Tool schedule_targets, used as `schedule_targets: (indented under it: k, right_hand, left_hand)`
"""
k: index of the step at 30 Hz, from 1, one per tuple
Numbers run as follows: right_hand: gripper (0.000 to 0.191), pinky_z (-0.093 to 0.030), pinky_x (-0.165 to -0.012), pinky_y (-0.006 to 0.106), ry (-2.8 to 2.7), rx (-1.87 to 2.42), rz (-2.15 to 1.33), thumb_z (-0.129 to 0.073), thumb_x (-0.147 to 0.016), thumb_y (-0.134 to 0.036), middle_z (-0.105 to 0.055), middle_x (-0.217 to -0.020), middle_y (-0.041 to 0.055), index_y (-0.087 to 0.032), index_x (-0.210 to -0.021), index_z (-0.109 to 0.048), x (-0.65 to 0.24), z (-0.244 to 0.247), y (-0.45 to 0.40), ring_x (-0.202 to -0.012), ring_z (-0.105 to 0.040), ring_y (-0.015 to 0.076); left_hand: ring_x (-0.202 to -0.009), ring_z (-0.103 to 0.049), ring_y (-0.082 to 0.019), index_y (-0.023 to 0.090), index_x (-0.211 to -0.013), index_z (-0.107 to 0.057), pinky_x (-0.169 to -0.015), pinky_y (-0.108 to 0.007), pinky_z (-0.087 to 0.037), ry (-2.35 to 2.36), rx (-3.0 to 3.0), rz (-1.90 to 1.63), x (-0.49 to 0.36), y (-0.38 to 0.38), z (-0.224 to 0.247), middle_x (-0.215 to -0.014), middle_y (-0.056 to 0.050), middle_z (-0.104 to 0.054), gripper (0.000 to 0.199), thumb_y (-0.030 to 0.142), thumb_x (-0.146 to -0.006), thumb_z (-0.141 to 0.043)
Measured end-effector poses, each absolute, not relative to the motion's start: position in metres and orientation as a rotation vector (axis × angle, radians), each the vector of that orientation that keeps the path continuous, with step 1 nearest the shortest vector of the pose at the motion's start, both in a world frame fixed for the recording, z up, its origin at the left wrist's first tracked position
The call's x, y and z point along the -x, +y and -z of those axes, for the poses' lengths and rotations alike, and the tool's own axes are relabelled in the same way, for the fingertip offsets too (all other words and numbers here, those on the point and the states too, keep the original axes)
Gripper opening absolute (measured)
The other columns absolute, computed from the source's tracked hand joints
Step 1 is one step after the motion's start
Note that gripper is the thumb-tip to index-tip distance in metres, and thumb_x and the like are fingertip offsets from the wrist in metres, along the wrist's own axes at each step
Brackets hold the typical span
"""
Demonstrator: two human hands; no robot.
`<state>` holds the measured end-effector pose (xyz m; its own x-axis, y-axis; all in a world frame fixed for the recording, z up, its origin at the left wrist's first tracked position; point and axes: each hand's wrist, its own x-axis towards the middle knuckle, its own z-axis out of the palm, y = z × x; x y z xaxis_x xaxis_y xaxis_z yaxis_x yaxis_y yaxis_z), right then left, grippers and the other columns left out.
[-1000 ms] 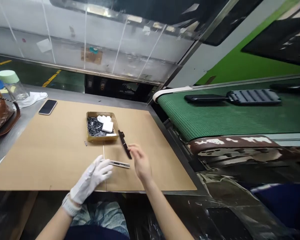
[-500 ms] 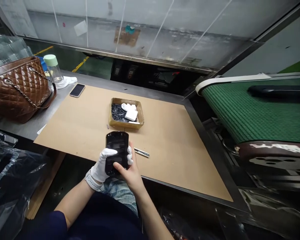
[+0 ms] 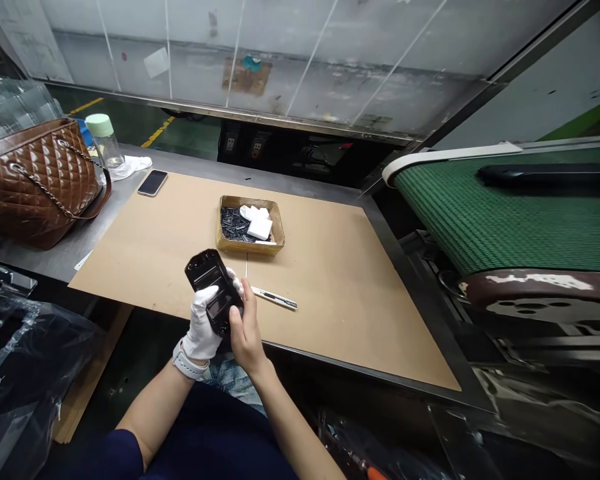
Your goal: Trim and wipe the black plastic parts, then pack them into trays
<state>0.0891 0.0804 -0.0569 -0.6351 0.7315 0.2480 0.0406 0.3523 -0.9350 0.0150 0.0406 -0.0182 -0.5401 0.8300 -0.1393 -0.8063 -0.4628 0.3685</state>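
A glossy black plastic casing (image 3: 205, 270), oblong with rounded ends, is held tilted to the left above the table's front edge. My left hand (image 3: 203, 327), in a white glove, wraps round it, thumb across its face and fingertips showing at its right side. My bare right hand (image 3: 247, 333) grips the casing's lower right edge, thumb on the near side. Just beyond my right fingers lies a slim white and black utility knife (image 3: 279, 299) on the cardboard. Behind the casing stands a shallow box (image 3: 253, 247) with small black pieces and white blocks (image 3: 260, 229) in it.
A cardboard sheet (image 3: 350, 293) covers the table. At left are a phone (image 3: 153, 183), a brown quilted handbag (image 3: 45, 180) and a green-lidded bottle (image 3: 105, 140). On the right, a green conveyor belt (image 3: 505, 227) carries a long black part (image 3: 550, 177).
The casing has turned from nearly upright to leaning left, and both hands have shifted with it. More of the utility knife shows. The camera view has moved slightly.
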Motion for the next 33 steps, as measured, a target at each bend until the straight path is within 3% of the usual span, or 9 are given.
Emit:
schedule_targets:
  k: [4,8,12,14,16,19,24,27,33]
  right_hand:
    - [0.051,-0.028,-0.112,0.046,-1.874,0.689,-1.331,-0.035,-0.094,-0.04,-0.033,-0.147,0.0103,-0.023,-0.142,-0.029,-0.082,0.051,0.08,-0.136,-0.031,0.0221]
    - [0.029,-0.024,-0.112,0.051,-2.033,0.614,-1.159,-0.048,-0.09,-0.042,-0.039,-0.144,0.0047,-0.024,-0.09,-0.07,-0.089,0.043,0.079,-0.137,-0.028,0.028]
    - [0.047,-0.024,-0.11,0.054,-2.099,0.491,-0.681,-0.042,-0.081,-0.067,-0.068,-0.098,0.0034,-0.033,-0.063,-0.069,-0.1,0.039,0.087,-0.126,-0.044,0.0298]
    - [0.061,-0.026,-0.108,0.055,-1.993,0.556,-0.456,-0.025,-0.081,-0.075,-0.067,-0.084,0.0045,-0.034,-0.064,-0.067,-0.09,0.027,0.109,-0.122,-0.048,0.0293]
    - [0.068,-0.028,-0.106,0.054,-1.866,0.658,-0.338,-0.012,-0.088,-0.065,-0.066,-0.095,0.0065,-0.028,-0.082,-0.068,-0.067,0.009,0.144,-0.122,-0.048,0.0275]
    - [0.053,-0.029,-0.105,0.053,-1.957,0.73,-0.391,-0.034,-0.089,-0.055,-0.059,-0.121,0.0117,-0.017,-0.115,-0.059,-0.033,-0.008,0.203,-0.124,-0.045,0.0293]
    - [0.045,-0.049,-0.082,0.043,-2.334,0.907,-0.789,-0.054,-0.078,-0.056,-0.067,-0.089,0.011,-0.016,-0.09,-0.068,-0.056,0.04,0.233,-0.085,-0.063,0.0249]
    - [0.049,-0.048,-0.084,0.048,-2.353,0.972,-0.751,-0.063,-0.068,-0.062,-0.066,-0.096,0.0148,-0.016,-0.081,-0.07,-0.098,0.083,0.212,-0.092,-0.06,0.0295]
    - [0.055,-0.045,-0.091,0.049,-2.258,1.047,-0.687,-0.036,-0.087,-0.062,-0.065,-0.105,0.0161,-0.017,-0.09,-0.068,-0.142,0.111,0.177,-0.103,-0.059,0.0288]
  left_hand:
    - [-0.088,-0.065,-0.017,0.016,-0.099,-0.065,-0.087,-0.029,-0.049,0.468,0.027,-2.141,-0.01,0.041,0.011,-0.094,-0.004,-0.068,0.033,0.034,-0.076,-0.052]
    - [-0.081,-0.064,-0.015,0.016,-0.094,-0.065,-0.083,-0.028,-0.05,0.48,0.119,-2.16,0.002,0.042,0.005,-0.089,-0.003,-0.067,0.032,0.039,-0.075,-0.052]
    - [-0.072,-0.064,-0.014,0.013,-0.091,-0.064,-0.074,-0.026,-0.052,0.542,0.263,-2.136,0.021,0.041,0.007,-0.081,-0.004,-0.066,0.028,0.033,-0.076,-0.052]
    - [-0.07,-0.063,-0.015,0.012,-0.093,-0.064,-0.071,-0.027,-0.052,0.51,0.247,-2.129,0.03,0.038,0.006,-0.081,-0.005,-0.066,0.029,0.031,-0.075,-0.052]
    - [-0.075,-0.064,-0.016,0.011,-0.096,-0.063,-0.074,-0.03,-0.053,0.419,0.205,-2.125,0.036,0.033,0.004,-0.087,-0.006,-0.066,0.032,0.031,-0.074,-0.051]
    - [-0.081,-0.064,-0.016,0.013,-0.098,-0.063,-0.078,-0.03,-0.053,0.339,0.19,-2.116,0.04,0.028,-0.001,-0.092,-0.006,-0.066,0.034,0.032,-0.073,-0.051]
    - [-0.089,-0.064,-0.017,0.012,-0.104,-0.062,-0.085,-0.032,-0.051,0.315,0.151,-2.108,0.044,0.025,0.002,-0.101,-0.008,-0.066,0.037,0.031,-0.073,-0.054]
    - [-0.098,-0.063,-0.019,0.013,-0.112,-0.061,-0.091,-0.034,-0.05,0.372,0.098,-2.093,0.043,0.025,0.011,-0.113,-0.009,-0.064,0.04,0.027,-0.075,-0.054]
    - [-0.108,-0.061,-0.024,0.014,-0.117,-0.06,-0.1,-0.044,-0.044,0.491,0.105,-1.954,0.028,0.031,0.028,-0.114,-0.012,-0.065,0.045,0.044,-0.085,-0.051]
